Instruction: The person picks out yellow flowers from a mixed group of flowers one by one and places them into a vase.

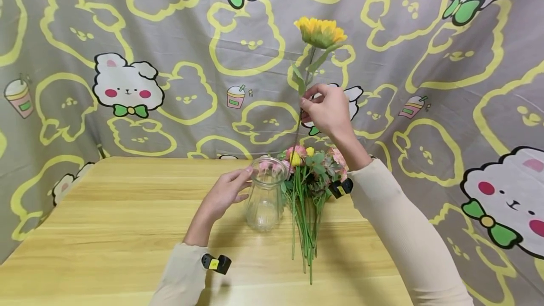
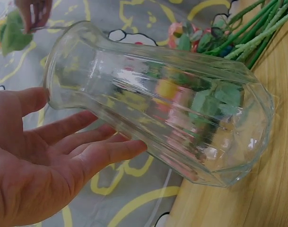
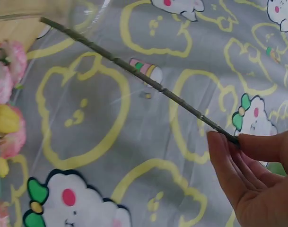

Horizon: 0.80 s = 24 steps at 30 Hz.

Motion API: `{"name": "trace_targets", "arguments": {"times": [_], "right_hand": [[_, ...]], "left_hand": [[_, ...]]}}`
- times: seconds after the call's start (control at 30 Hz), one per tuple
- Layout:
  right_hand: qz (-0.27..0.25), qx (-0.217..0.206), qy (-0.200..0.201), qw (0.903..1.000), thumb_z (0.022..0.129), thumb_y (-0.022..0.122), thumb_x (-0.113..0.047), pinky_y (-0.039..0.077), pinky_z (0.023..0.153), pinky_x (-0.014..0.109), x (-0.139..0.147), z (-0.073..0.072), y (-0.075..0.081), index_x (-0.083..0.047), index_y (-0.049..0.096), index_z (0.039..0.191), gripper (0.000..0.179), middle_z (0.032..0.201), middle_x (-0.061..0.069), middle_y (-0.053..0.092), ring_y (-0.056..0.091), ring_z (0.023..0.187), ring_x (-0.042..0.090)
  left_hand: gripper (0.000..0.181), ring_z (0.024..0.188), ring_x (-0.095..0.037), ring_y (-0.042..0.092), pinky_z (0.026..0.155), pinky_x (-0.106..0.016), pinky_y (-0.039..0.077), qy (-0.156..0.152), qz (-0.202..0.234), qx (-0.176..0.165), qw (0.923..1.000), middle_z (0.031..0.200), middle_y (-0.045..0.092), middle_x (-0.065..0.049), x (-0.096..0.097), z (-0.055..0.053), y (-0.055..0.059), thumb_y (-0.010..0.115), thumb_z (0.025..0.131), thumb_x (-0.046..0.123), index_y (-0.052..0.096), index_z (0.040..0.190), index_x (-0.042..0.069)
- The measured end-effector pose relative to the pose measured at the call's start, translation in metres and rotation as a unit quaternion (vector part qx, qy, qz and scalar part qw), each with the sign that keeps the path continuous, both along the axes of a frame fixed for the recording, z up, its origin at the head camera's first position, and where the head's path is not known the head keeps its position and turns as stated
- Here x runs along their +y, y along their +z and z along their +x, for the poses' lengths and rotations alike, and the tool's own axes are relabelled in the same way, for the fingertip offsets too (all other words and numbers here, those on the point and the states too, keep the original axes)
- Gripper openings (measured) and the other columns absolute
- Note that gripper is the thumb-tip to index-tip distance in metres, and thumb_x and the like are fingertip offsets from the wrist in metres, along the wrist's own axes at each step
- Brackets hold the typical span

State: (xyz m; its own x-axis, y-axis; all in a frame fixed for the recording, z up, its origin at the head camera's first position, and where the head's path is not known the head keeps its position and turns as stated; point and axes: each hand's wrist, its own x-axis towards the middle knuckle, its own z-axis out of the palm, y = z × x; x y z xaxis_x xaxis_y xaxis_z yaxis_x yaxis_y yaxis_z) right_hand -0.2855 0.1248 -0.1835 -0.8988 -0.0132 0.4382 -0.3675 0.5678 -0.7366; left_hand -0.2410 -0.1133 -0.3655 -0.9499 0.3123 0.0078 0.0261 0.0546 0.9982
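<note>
In the head view, my right hand (image 1: 331,110) pinches a yellow sunflower (image 1: 320,32) by its stem, flower head up, above the table. The dark stem (image 3: 162,90) slants from thumb and fingers in the right wrist view, its lower end near the glass rim at the upper left. A clear glass vase (image 1: 264,207) stands upright on the table. Beside it my left hand (image 1: 225,195) has its fingers extended; in the left wrist view, fingertips (image 2: 134,147) rest against the vase's side and the thumb is at its rim. No stems show inside the vase.
Right of the vase lies a bunch of pink and yellow flowers (image 1: 318,166), with long green stems (image 1: 306,230) pointing toward the front. The wooden table (image 1: 127,230) ends at a patterned grey curtain (image 1: 187,131). Black wrist mounts (image 1: 216,263) sit on both sleeves.
</note>
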Motion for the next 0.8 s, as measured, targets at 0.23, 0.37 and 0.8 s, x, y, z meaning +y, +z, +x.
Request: {"name": "trace_targets", "arguments": {"times": [0.23, 0.37, 0.8], "right_hand": [[-0.016, 0.061, 0.0, 0.998, 0.097, 0.066, -0.014, 0.061, 0.057, 0.026, -0.014, 0.002, 0.015, -0.003, 0.069, 0.099, 0.011, 0.086, 0.018, 0.077, 0.073, 0.063, 0.021], [0.0, 0.065, -0.002, 0.9979, 0.097, 0.067, -0.014, 0.06, 0.055, 0.027, -0.017, 0.007, 0.013, -0.004, 0.069, 0.098, 0.01, 0.084, 0.016, 0.077, 0.074, 0.064, 0.021], [0.037, 0.001, 0.043, 0.9984, 0.097, 0.068, -0.011, 0.061, 0.055, 0.032, -0.029, 0.011, -0.041, -0.002, 0.068, 0.098, 0.009, 0.081, 0.016, 0.076, 0.074, 0.065, 0.028]], "left_hand": [[0.059, 0.146, -0.036, 0.042, 0.118, -0.052, 0.04, 0.002, -0.002, 0.009, 1.0, 0.156, 0.046, -0.013, 0.001, 0.0, 0.0, 0.047, 0.107, 0.049, 0.053, 0.145, 0.006], [0.058, 0.144, -0.036, 0.045, 0.12, -0.048, 0.04, 0.007, -0.001, 0.017, 0.9998, 0.155, 0.048, -0.015, 0.001, 0.0, 0.0, 0.047, 0.107, 0.047, 0.053, 0.145, 0.003], [0.057, 0.146, -0.036, 0.041, 0.122, -0.048, 0.037, 0.006, 0.013, 0.023, 0.9996, 0.156, 0.046, -0.015, 0.001, -0.001, 0.0, 0.047, 0.108, 0.042, 0.049, 0.148, 0.002]]}}
